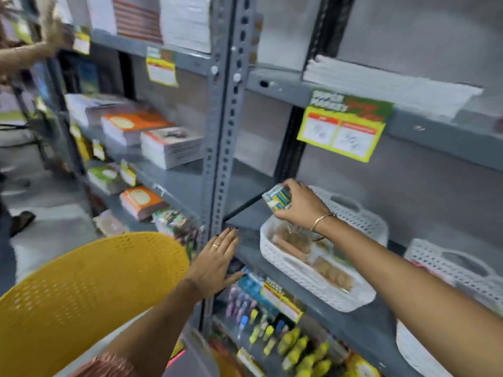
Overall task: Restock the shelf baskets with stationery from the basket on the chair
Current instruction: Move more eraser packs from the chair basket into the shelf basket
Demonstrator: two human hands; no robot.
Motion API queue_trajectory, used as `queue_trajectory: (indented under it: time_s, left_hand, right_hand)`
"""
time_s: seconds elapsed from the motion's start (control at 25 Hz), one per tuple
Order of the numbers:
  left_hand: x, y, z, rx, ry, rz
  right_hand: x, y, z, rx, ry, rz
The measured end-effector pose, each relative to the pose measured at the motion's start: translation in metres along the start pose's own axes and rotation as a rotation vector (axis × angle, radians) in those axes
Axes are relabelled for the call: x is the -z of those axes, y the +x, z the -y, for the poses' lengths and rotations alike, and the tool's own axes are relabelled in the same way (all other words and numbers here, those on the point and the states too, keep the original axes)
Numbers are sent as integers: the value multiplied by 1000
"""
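Note:
My right hand (302, 202) grips a small blue and yellow stationery packet (277, 198) above the far end of a white perforated shelf basket (307, 281). That basket holds brown flat items and clear packets. My left hand (215, 262) is flat with fingers apart, holding nothing, by the front edge of the grey shelf (362, 330) next to the upright post. A yellow perforated chair back (89, 292) fills the lower left. The basket on the chair is out of sight.
Another white basket (446, 265) stands further right, and a third (416, 355) sits below it. Glue bottles and pens (272, 327) fill the lower shelf. Stacked books (152, 137) lie on the left shelves. Another person's arm (24, 55) reaches in at upper left.

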State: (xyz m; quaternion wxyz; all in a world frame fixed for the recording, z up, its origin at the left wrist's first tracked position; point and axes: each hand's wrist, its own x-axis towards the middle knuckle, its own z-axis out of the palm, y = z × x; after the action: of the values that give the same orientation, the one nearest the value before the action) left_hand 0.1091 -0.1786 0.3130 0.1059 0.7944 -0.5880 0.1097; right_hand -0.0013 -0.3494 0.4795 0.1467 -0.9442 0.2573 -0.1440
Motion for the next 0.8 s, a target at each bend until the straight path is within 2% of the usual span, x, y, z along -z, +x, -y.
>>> queue_trajectory:
  time_s: [0.16, 0.32, 0.6, 0.8]
  left_hand:
    - [-7, 49, -6, -43, -24, 84]
    - [-30, 68, 2, -81, -14, 91]
    - [-54, 69, 9, -40, -56, 147]
    - [-53, 68, 6, -31, -43, 139]
  right_hand:
    - [28, -3, -90, -202, -137, 78]
    - [24, -18, -160, -360, -215, 197]
    - [-9, -20, -202, -375, -272, 449]
    - [-19, -13, -207, -359, -279, 534]
